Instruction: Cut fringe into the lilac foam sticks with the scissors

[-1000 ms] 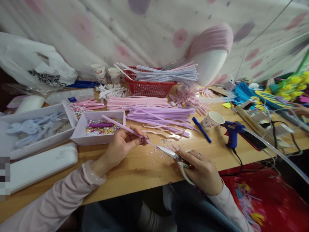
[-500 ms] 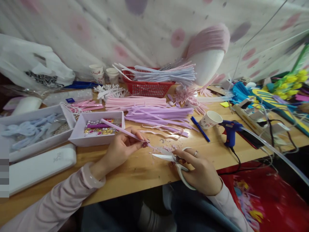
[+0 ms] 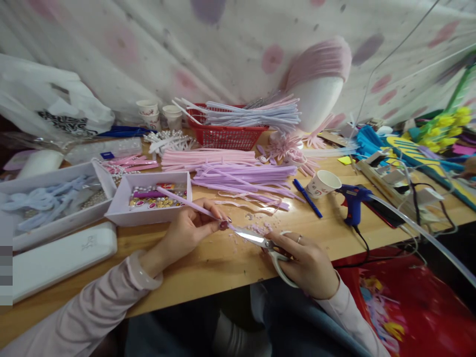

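Note:
My left hand [image 3: 193, 224] pinches a lilac pipe cleaner [image 3: 188, 202] near its right end, and the rest of the stem slants up leftward over a small white box [image 3: 145, 215]. My right hand [image 3: 310, 263] is wrapped round the handles of white-handled scissors [image 3: 255, 238]. The scissor blades look closed together, their tips at the pipe cleaner's short free end just right of my left fingertips. Pink-lilac fluff clippings [image 3: 260, 228] lie on the table behind the blades. Beyond them is a bundle of lilac pipe cleaners [image 3: 241, 176].
Behind the bundle stands a red basket [image 3: 226, 136] of pale stems, beside a white head form [image 3: 320, 99]. To the right are a paper cup [image 3: 323, 184], a blue pen [image 3: 308, 198] and a blue glue gun [image 3: 355, 201] with its cord. A white case [image 3: 63, 260] lies at left.
The scissor blades have closed and their tips have come up to the pipe cleaner's end. My left hand has hardly moved.

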{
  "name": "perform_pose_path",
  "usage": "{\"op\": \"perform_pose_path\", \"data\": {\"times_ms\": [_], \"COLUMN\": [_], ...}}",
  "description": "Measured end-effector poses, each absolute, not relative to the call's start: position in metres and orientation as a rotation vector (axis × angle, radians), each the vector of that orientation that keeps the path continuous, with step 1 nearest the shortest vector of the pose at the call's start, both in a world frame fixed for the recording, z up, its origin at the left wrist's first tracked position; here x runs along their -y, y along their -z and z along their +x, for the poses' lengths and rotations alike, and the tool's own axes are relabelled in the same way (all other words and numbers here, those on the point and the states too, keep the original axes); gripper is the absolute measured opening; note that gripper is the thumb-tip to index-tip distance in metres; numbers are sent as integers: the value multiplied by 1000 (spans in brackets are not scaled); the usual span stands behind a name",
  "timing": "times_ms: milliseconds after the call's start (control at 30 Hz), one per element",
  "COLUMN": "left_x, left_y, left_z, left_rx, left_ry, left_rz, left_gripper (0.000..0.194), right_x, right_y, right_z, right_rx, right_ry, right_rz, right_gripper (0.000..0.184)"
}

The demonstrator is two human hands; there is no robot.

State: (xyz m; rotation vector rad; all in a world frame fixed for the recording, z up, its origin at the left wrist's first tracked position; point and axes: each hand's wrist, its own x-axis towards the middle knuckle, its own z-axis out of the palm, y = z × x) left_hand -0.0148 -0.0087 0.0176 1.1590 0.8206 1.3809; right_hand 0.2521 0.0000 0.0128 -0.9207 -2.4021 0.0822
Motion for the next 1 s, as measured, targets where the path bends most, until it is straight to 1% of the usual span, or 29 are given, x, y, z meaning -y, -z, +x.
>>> {"op": "perform_pose_path", "data": {"times_ms": [233,433,567,633,700,867,1000], "left_x": [9,9,9,9,8,8,10], "left_y": [-16,-16,-19,-19,-19,-21,-22], "left_z": [-15,-15,-16,-16,-16,-15,-15], "left_rx": [-857,-878,-901,-929,-958,-1066,-1107], "left_ry": [-1370,-1347,-1350,-1353,-1366,-1380,-1349], "left_rz": [1097,1086,1073,1053,1025,992,1042], "left_gripper": [19,17,19,21,24,30,31], "right_x": [0,0,1,1,1,1,-1], "right_y": [-11,-12,-14,-16,-19,-22,-22], "right_z": [253,253,255,256,257,256,252], "right_rx": [2400,2389,2334,2301,2290,2344,2395], "right_ry": [-71,-72,-126,-143,-116,17,139], "right_rz": [-900,-865,-962,-1024,-1056,-983,-960], "right_gripper": [23,21,18,23,29,29,31]}}
